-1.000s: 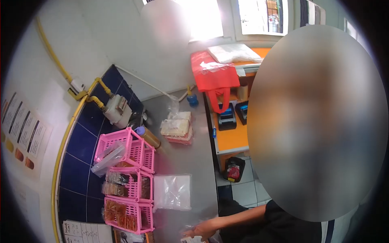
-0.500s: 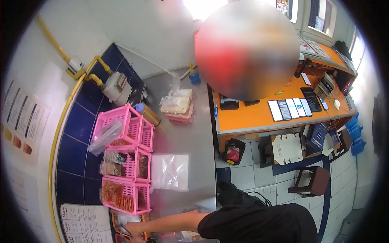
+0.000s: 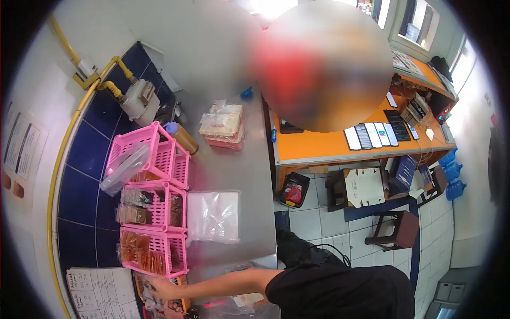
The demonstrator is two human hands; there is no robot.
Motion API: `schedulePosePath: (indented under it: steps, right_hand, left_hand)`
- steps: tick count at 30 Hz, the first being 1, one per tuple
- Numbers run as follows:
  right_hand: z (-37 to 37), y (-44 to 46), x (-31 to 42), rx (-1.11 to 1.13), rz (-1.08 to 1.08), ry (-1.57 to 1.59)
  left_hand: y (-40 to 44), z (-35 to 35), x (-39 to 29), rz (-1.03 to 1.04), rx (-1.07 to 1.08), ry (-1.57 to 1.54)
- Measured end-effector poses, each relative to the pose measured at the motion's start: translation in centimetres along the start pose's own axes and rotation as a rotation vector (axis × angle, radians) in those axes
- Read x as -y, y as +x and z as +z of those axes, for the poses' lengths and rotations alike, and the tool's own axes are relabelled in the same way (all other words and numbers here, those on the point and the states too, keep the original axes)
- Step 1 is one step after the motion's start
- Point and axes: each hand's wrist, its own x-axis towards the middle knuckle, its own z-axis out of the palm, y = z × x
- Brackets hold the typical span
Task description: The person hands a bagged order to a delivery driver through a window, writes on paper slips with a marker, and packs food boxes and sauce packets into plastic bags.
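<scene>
My right hand (image 3: 166, 290) reaches from a black sleeve to an orange basket (image 3: 186, 300) at the counter's lower left. Its fingers curl down over small clear plastic packets (image 3: 152, 303); what they grip is hidden. Just below, at the picture's bottom edge, a patch of skin shows that looks like my left hand (image 3: 173, 309); its fingers cannot be made out. Directly above stands a pink basket (image 3: 179, 258) of orange-brown packets. Clear plastic wrapping (image 3: 228, 305) lies under my forearm.
More pink baskets (image 3: 178, 210) line the tiled wall. On the metal counter (image 3: 212, 173) lie a stack of white plastic bags (image 3: 214, 217) and wrapped boxes (image 3: 223, 125). Several phones (image 3: 371, 136) rest on the orange desk (image 3: 313, 149). A brown stool (image 3: 398, 231) stands right.
The view has shifted, so the counter and baskets sit further left and higher. My right hand has moved slightly up and left over the orange basket, and more packets show beneath it.
</scene>
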Motion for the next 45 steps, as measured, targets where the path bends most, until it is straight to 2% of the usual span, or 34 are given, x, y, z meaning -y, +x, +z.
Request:
schedulePosePath:
  steps: [1, 2, 4, 6, 7, 9, 10, 11, 12, 13, 14, 15, 16, 18, 20, 21, 22, 23, 24, 26, 27, 28, 29, 30, 33, 35, 36, 38, 40, 41, 42, 43, 44, 45]
  right_hand:
    - [0.7, -0.3, 0.8, -0.209, -0.094, -0.015]
    - [-0.2, -1.2, 3.3, -0.226, -0.09, -0.02]
    - [-3.3, -4.8, 8.7, 0.155, 0.013, 0.179]
    - [-1.9, -8.7, 6.0, 0.412, -0.164, -0.07]
    - [-2.9, -11.5, 6.3, 0.636, -0.195, -0.05]
    - [-9.4, -16.1, 9.6, 1.237, -0.041, 0.148]
    - [-11.6, -17.8, 10.1, 1.436, 0.042, 0.174]
    - [-13.1, -19.7, 8.5, 1.351, 0.087, -0.004]
    - [-13.0, -21.7, 3.4, 1.289, 0.041, -0.045]
    - [-14.4, -22.6, 1.6, 1.206, -0.016, -0.299]
    - [-16.0, -22.9, 1.6, 1.146, -0.254, -0.433]
    - [-16.9, -23.8, -0.4, 1.108, -0.033, -0.641]
    - [-17.1, -22.6, 4.5, 0.832, 0.312, -0.633]
    - [-18.5, -22.0, 5.0, 0.534, 0.129, -0.603]
    - [-19.0, -20.0, 7.4, 0.452, 0.376, -0.514]
    - [-18.8, -19.8, 6.7, 0.486, 0.374, -0.519]
    - [-18.7, -19.9, 5.8, 0.383, 0.42, -0.116]
    - [-18.3, -19.8, 5.2, 0.268, 0.463, 0.285]
    - [-17.6, -19.4, 5.7, 0.303, 0.469, 0.284]
    - [-15.5, -18.5, 7.8, 0.304, 0.103, 0.1]
    - [-13.9, -18.5, 8.5, 0.287, 0.126, 0.152]
    - [-12.6, -18.5, 8.3, 0.323, 0.126, 0.15]
    - [-11.3, -18.4, 7.4, 0.447, 0.072, 0.027]
    - [-10.0, -18.7, 6.4, 0.566, 0.015, -0.096]
    - [-8.2, -19.2, 3.4, 0.775, 0.037, -0.112]
    - [-7.9, -18.5, 1.7, 0.911, -0.074, -0.19]
    - [-8.0, -18.1, 0.3, 0.962, -0.098, -0.18]
    - [-8.8, -17.0, -2.7, 1.112, -0.54, -0.774]
    - [-8.2, -16.0, -3.9, 1.052, -0.649, -1.21]
    - [-7.7, -15.1, -5.0, 0.989, -0.669, -1.244]
    - [-7.4, -13.9, -7.3, 0.929, -0.701, -1.261]
    - [-8.6, -11.0, -15.4, 0.963, -0.911, -1.186]
    - [-7.8, -10.9, -9.3, 1.355, -0.781, -1.403]
    - [-9.9, -10.1, -14.2, 1.21, -0.97, -1.163]
  left_hand:
    - [0.6, 0.5, -0.4, -0.066, -0.166, 0.043]
    - [0.8, 0.5, -0.5, -0.075, -0.243, 0.082]
    - [1.5, 2.0, -0.1, 0.045, -0.342, 0.263]
    - [3.1, 2.1, 0.9, 0.185, -0.437, 0.496]
    - [4.5, 1.3, 1.6, 0.268, -0.512, 0.686]
    - [5.9, -0.5, 3.1, 0.335, -0.664, 1.06]
    - [5.0, -0.8, 4.0, 0.321, -0.718, 1.105]
    - [1.4, 2.9, 2.8, 0.395, -0.436, 0.656]
    - [0.3, 4.9, 2.0, 0.474, -0.351, 0.582]
    - [2.5, 1.8, 2.8, 0.538, -0.5, 0.762]
    - [3.0, 0.9, 3.5, 0.679, -0.585, 0.896]
    - [0.7, 3.3, 2.4, 0.649, -0.684, 1.048]
    - [-1.6, 4.9, 1.8, 0.732, -0.735, 1.194]
    - [-6.6, 9.1, 1.6, 0.777, -0.509, 0.548]
    - [-14.8, 15.8, 0.3, 0.566, -0.471, 0.383]
    - [-18.0, 17.7, 0.8, 0.512, -0.425, 0.343]
    - [-21.1, 19.1, 2.4, 0.462, -0.382, 0.304]
    - [-23.7, 20.6, 4.8, 0.499, -0.469, 0.487]
    - [-25.7, 22.1, 7.2, 0.525, -0.555, 0.675]
    - [-26.5, 23.8, 11.5, 0.616, -0.798, 1.079]
    - [-26.3, 23.1, 13.3, 0.606, -0.831, 1.059]
    - [-25.9, 22.1, 15.3, 0.452, -0.753, 1.085]
    - [-25.9, 21.6, 16.4, 0.307, -0.672, 1.101]
    - [-26.7, 21.6, 16.7, 0.303, -0.702, 1.079]
    - [-29.4, 22.2, 18.0, 0.311, -0.751, 0.763]
    - [-30.3, 22.7, 18.2, 0.574, -1.042, 0.332]
    - [-30.5, 22.9, 18.4, 0.582, -1.094, 0.307]
    - [-30.6, 24.3, 19.0, 0.818, -0.951, -0.18]
    - [-29.9, 26.4, 19.4, 0.856, -0.842, -0.182]
    - [-29.5, 27.7, 18.9, 1.036, -0.747, -0.173]
    - [-27.7, 28.6, 20.0, 1.105, -0.756, -0.139]
    - [-27.4, 29.7, 20.0, 0.938, -0.627, -0.305]
    - [-27.9, 30.5, 19.0, 0.972, -0.706, -0.212]
    - [-28.5, 30.7, 18.8, 1.004, -0.791, -0.068]
